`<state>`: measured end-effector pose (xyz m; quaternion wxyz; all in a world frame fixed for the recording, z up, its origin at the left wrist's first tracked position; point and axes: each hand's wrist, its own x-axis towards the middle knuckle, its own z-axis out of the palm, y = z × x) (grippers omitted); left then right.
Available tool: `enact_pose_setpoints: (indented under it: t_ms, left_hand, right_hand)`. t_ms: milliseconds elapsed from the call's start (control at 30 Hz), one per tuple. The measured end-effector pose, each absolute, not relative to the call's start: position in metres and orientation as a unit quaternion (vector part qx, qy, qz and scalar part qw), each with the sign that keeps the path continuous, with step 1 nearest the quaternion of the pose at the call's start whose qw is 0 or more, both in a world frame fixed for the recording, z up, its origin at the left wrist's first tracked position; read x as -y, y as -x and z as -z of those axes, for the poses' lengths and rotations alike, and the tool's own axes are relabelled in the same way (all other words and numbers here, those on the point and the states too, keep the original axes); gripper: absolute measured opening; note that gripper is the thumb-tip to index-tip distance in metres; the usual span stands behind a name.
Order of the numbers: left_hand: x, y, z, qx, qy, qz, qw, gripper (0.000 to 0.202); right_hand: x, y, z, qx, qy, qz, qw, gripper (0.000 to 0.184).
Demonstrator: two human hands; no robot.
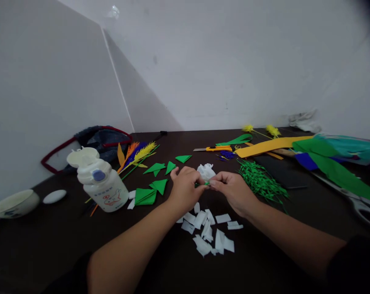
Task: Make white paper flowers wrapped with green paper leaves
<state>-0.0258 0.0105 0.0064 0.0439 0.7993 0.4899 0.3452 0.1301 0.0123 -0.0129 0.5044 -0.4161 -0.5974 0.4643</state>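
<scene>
My left hand (pixel 187 184) and my right hand (pixel 232 191) meet over the middle of the table, fingertips pinched together. Between them is a small green paper piece (pixel 207 183), mostly covered by the fingers. Just behind the fingertips sits a crumpled white paper bundle (pixel 206 170); whether it touches the hands I cannot tell. Several torn white paper pieces (pixel 203 222) lie scattered below my hands. To the left are several cut green paper pieces (pixel 145 196). Beside my right hand rests a pile of twisted green strips (pixel 260 178).
A white bottle (pixel 107 190) with its lid up stands left, near a bowl (pixel 16 204) and paper flowers (pixel 143 153). A yellow utility knife (pixel 217 149) with its blade showing lies at the back. Scissors (pixel 356 204), an orange strip (pixel 270 145) and green paper (pixel 340 167) are at right.
</scene>
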Motion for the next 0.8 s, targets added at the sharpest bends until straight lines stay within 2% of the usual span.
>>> enact_pose_setpoints:
  t_ms: [167, 467, 533, 700, 800]
  left_hand:
    - [-0.011, 0.023, -0.009, -0.5, -0.784, -0.354, 0.102, 0.013]
    - [-0.008, 0.023, -0.013, -0.481, -0.795, -0.344, 0.136, 0.008]
    - [-0.009, 0.024, -0.013, -0.478, -0.788, -0.356, 0.152, 0.009]
    - [-0.012, 0.027, -0.011, -0.472, -0.771, -0.372, 0.209, 0.008]
    - [-0.013, 0.028, -0.009, -0.466, -0.769, -0.371, 0.231, 0.008]
  right_hand:
    - [-0.014, -0.134, 0.013, 0.635, 0.418, -0.416, 0.5, 0.017]
    - [-0.014, -0.134, 0.007, 0.675, 0.474, -0.337, 0.454, 0.037]
    - [-0.015, -0.137, 0.004, 0.661, 0.479, -0.342, 0.465, 0.04]
    - [-0.017, -0.142, 0.002, 0.63, 0.378, -0.445, 0.512, 0.025]
    - [-0.017, -0.14, 0.002, 0.659, 0.353, -0.438, 0.499, 0.017]
